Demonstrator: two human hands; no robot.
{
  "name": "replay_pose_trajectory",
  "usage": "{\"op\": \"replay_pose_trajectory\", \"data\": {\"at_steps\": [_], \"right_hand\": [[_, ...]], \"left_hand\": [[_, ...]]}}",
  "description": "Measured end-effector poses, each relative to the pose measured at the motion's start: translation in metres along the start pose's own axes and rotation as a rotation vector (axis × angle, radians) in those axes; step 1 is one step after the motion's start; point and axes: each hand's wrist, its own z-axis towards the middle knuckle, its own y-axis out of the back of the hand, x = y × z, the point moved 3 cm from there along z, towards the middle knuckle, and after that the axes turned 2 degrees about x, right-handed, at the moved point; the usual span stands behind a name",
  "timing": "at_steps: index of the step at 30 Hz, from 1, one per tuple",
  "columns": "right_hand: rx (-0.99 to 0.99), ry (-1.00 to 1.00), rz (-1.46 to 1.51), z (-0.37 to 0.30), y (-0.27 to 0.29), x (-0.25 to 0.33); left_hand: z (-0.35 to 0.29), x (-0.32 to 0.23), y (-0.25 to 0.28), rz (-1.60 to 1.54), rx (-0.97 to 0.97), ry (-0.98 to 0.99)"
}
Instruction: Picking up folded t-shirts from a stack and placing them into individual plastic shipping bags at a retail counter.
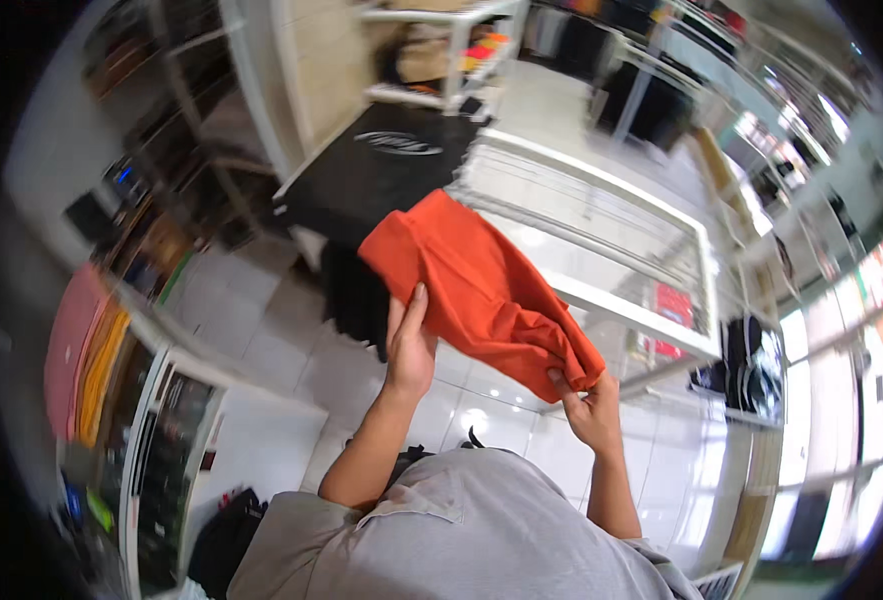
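An orange folded garment (481, 290) is held up in front of me between both hands, its far end over the edge of a black cloth. My left hand (411, 345) grips its near left edge, thumb and fingers against the fabric. At the lower right corner, my right hand (591, 405) pinches the bunched end with the thumb on top. The exact kind of garment cannot be made out. Just beyond lies the flat black cloth (361, 175) with a white oval print, and dark fabric (353, 295) hangs below it.
A white wire-topped rack (706, 270) stands ahead to the right, with red packets (673, 302) by its corner. On the left are hanging pink (73, 350) and yellow clothes (104, 370) beside a glass-fronted cabinet (166, 440). A white shelf (458, 60) stands at the back; white tiles cover the floor.
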Motion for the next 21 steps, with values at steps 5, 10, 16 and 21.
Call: {"op": "replay_pose_trajectory", "data": {"at_steps": [5,10,16,21], "right_hand": [[-0.516,0.013,-0.056,-0.029,0.091,-0.037],[-0.79,0.158,-0.067,0.013,0.159,-0.047],[-0.706,-0.099,-0.445,0.047,0.198,-0.113],[-0.8,-0.058,-0.879,0.046,0.17,-0.112]], "left_hand": [[0.063,0.111,-0.142,-0.03,0.394,0.214],[0.1,0.156,-0.253,0.245,0.717,0.069],[0.076,0.217,-0.224,0.609,0.564,0.367],[0.063,0.205,-0.155,0.706,0.579,0.292]]}}
